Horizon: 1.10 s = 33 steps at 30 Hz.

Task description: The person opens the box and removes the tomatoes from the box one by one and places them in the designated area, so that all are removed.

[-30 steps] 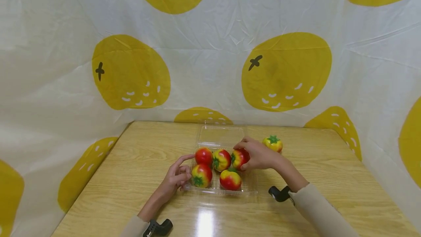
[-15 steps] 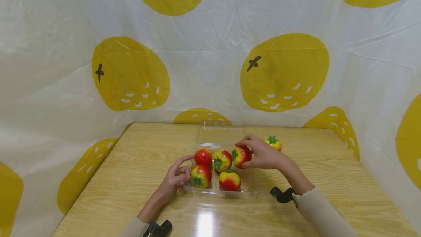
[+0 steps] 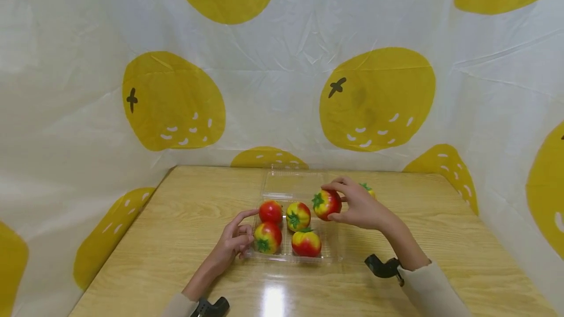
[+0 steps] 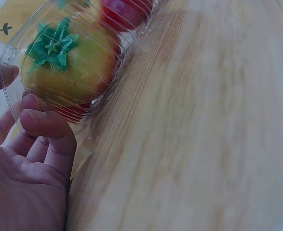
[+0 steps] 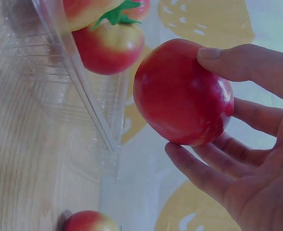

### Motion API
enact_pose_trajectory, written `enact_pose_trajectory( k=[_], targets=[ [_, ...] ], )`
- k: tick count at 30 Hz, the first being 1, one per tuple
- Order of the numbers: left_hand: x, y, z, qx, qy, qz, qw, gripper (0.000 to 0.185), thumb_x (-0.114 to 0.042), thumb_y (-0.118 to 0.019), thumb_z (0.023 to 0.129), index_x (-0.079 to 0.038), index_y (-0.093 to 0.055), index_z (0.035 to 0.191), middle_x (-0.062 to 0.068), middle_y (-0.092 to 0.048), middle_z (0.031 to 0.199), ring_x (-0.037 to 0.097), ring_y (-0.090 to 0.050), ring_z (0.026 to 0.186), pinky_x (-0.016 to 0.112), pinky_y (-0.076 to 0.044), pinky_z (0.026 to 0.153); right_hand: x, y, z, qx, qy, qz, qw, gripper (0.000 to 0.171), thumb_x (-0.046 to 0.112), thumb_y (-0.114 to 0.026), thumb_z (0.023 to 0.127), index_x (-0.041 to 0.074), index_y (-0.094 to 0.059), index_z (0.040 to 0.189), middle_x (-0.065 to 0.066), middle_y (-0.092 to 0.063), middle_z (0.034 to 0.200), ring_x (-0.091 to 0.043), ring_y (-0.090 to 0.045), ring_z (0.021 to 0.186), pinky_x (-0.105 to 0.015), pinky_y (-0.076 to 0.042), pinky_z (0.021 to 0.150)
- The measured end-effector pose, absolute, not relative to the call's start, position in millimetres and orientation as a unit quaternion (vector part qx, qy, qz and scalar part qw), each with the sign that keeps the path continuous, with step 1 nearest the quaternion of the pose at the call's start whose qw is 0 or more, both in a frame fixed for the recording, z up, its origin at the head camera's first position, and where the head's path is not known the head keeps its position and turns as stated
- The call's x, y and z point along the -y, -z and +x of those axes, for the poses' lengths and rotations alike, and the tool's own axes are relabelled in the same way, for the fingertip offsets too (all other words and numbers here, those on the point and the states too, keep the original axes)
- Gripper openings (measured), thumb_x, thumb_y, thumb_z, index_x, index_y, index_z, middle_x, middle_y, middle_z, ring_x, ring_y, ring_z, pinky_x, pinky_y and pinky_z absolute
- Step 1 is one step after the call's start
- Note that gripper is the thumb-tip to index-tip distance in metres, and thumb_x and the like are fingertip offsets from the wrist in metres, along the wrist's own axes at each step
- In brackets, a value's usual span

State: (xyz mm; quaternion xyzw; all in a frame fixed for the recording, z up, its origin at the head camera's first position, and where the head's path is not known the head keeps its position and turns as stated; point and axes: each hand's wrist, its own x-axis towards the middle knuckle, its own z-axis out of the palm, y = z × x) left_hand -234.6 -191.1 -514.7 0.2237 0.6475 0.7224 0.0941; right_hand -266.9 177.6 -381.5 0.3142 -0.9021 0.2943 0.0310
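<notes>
My right hand holds a red and yellow tomato between thumb and fingers, above the back right of a clear plastic container. In the right wrist view the tomato appears beside the container wall, its red side showing. My left hand is at the container's left side, index finger extended to the rim and other fingers curled. The left wrist view shows the fingertips at the clear rim, beside a tomato with a green calyx. Several more tomatoes, such as one at front right, sit inside.
The container's clear lid lies folded back behind it. Another tomato stands on the wooden table at the right, mostly hidden by the right hand. A curtain printed with yellow fruit hangs around the back and sides.
My right hand has lifted the tomato up and slightly right from its spot at the container's back right. My left hand has stayed at the container's left side.
</notes>
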Motion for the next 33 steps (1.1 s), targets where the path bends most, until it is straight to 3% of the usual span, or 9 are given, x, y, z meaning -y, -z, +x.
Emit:
enact_pose_trajectory(
  k=[8,18,33],
  targets=[
    [192.7,514.7,-232.2,-0.643,-0.728,0.218,0.095,0.064,-0.002,-0.053,0.096,-0.001,-0.032,0.156,-0.002,-0.051,0.08,0.011,-0.041,0.054,0.021,-0.039,0.042,-188.0,380.9,-259.6,0.887,-0.34,0.31,0.038,0.062,0.011,-0.084,0.083,0.002,-0.06,0.14,-0.015,-0.056,0.137,-0.035,-0.059,0.12,-0.053,-0.06,0.092],
    [194.0,516.7,-233.4,-0.646,-0.723,0.225,0.094,0.064,-0.001,-0.052,0.096,-0.001,-0.032,0.157,-0.002,-0.051,0.08,0.008,-0.044,0.054,0.021,-0.039,0.041,-200.8,381.2,-254.9,0.863,-0.405,0.299,0.043,0.064,0.008,-0.084,0.084,0.001,-0.057,0.141,-0.019,-0.057,0.139,-0.038,-0.065,0.119,-0.042,-0.061,0.092],
    [192.5,517.2,-233.4,-0.644,-0.724,0.23,0.095,0.064,0.001,-0.051,0.096,0.001,-0.031,0.157,-0.004,-0.051,0.08,0.005,-0.046,0.054,0.02,-0.039,0.041,-212.4,386.9,-252.1,0.854,-0.44,0.274,0.048,0.065,0.007,-0.082,0.086,-0.001,-0.054,0.143,-0.022,-0.056,0.14,-0.04,-0.062,0.119,-0.043,-0.061,0.092]
  ],
)
